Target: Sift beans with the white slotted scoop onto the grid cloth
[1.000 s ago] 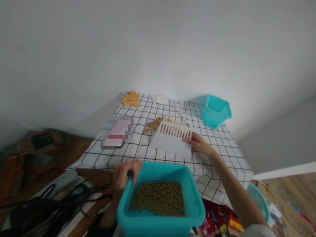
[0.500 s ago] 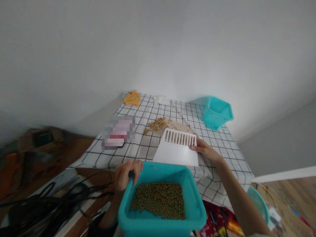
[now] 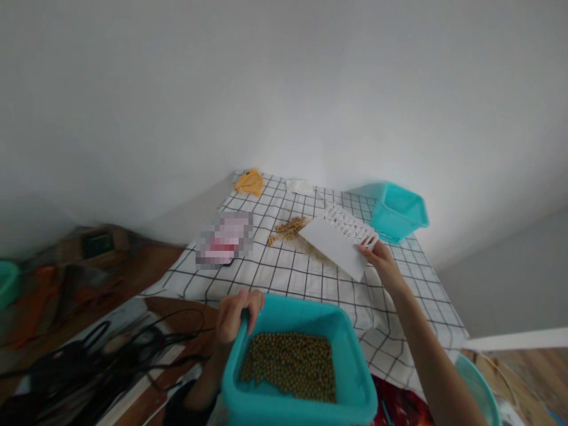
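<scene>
My left hand (image 3: 239, 313) grips the upper left rim of a turquoise plastic bin (image 3: 302, 307) close in front of me. Small round greenish-brown balls, like beans (image 3: 293, 361), cover much of its floor. In my right hand (image 3: 382, 263) is a thin white slotted plastic scraper (image 3: 335, 241), pinched by its right end near the row of slots. It is tilted over the table, its left corner close to a small pile of golden beans (image 3: 289, 228). Part of the sandy, pale scatter around the pile is hidden under the scraper.
A white checked cloth (image 3: 261, 269) covers the table. On it are an empty-looking turquoise basket (image 3: 399, 213), a yellow cloth (image 3: 249, 182), a white tissue (image 3: 299, 187) and a blurred pink item (image 3: 225, 238). Black cables (image 3: 119, 355) lie lower left; a pale green tub (image 3: 479, 387) stands lower right.
My right hand has moved the scraper up and away from the bin's far rim, turning it so the slots slant toward the right. My left hand stays on the bin; the view has shifted slightly.
</scene>
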### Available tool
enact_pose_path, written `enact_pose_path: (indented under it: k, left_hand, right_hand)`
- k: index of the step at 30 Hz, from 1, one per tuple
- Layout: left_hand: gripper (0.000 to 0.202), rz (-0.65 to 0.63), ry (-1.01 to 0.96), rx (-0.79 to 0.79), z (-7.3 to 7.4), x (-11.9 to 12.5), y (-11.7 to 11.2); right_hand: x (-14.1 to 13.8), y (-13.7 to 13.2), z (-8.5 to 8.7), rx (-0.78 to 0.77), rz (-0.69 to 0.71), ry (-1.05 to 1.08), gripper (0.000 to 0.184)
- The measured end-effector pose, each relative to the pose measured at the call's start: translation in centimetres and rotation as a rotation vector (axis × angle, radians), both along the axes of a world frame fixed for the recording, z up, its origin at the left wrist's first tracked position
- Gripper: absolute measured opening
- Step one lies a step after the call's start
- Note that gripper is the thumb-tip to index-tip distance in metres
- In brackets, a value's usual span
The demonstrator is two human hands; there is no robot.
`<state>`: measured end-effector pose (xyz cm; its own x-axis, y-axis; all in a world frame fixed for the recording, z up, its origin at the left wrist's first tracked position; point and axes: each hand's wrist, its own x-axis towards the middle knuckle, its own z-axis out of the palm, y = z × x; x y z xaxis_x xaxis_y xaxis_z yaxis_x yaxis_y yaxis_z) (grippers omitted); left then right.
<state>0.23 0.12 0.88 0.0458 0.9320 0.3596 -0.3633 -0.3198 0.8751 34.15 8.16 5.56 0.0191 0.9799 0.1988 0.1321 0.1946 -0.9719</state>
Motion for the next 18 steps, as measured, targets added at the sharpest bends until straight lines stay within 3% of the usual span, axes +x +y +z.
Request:
enact_pose_path:
  k: [8, 13, 18]
  left_hand:
    - [0.072, -0.007, -0.057, -0.001, -0.5, -0.5, 0.3]
    - [0.072, -0.021, -0.063, 0.025, -1.1, -3.4, 1.1]
    - [0.068, -0.100, -0.019, 0.021, -1.2, -5.9, 1.6]
  right_hand:
    - [-5.6, 4.1, 0.1, 0.149, -0.008, -0.192, 0.042]
    - [-8.0, 4.7, -0.4, 0.184, 0.033, -0.401, 0.031]
    - [-8.2, 4.4, -0.8, 0.195, 0.066, -0.461, 0.030]
